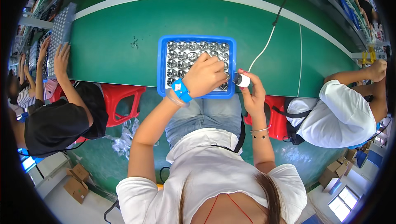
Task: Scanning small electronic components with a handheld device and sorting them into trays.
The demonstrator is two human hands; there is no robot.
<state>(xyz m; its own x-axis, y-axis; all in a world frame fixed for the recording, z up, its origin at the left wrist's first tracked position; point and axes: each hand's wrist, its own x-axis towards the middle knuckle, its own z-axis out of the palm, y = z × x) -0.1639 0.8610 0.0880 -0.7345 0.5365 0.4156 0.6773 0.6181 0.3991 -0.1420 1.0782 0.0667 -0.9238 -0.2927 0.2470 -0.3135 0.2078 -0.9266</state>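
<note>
A blue tray (233, 65) stands at the near edge of the green bench, holding rows of round, shiny dark-and-silver parts (192, 45) on a white insert. My left hand (204, 75), with a blue wristband, is over the tray's near right part, fingers curled together. One round part shows at its fingertips; whether they grip it I cannot tell. Just right of the tray, my right hand (255, 92) grips a short white cylinder with a dark end (242, 80) between thumb and fingers. The dark end points left toward my left hand.
A white cable (266, 44) drops from above to the cylinder. Small dark bits (134, 42) lie on the bench (115, 59) left of the tray. Co-workers sit on both sides; one at left touches a grey panel of dotted rows (62, 34). Red stools (123, 102) flank me.
</note>
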